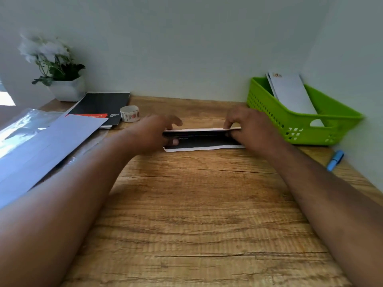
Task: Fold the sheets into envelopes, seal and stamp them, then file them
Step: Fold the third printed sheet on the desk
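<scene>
Desk: bare wooden desk (196, 214) fills the foreground, both forearms reaching across it.
White sheets: loose stack (47, 139) waits at far left, beside a dark pad (101, 104) and a plant pot (68, 90).
Stamp roll: stamp roll (129, 113) stands just behind the left hand.
Left hand: left hand (153, 131) pinches the left end of the dark sheet (204, 141), thumb under the raised flap.
Dark sheet: lies mid-desk between the hands, its far edge lifted over toward the near edge.
Right hand: right hand (246, 125) pinches the flap's right end.
Doing it well: probably match edges squarely at both ends, then press the crease flat.
Green basket: green basket (331, 121) at right holds finished envelopes (292, 94); a blue marker (335, 160) lies nearer.
</scene>
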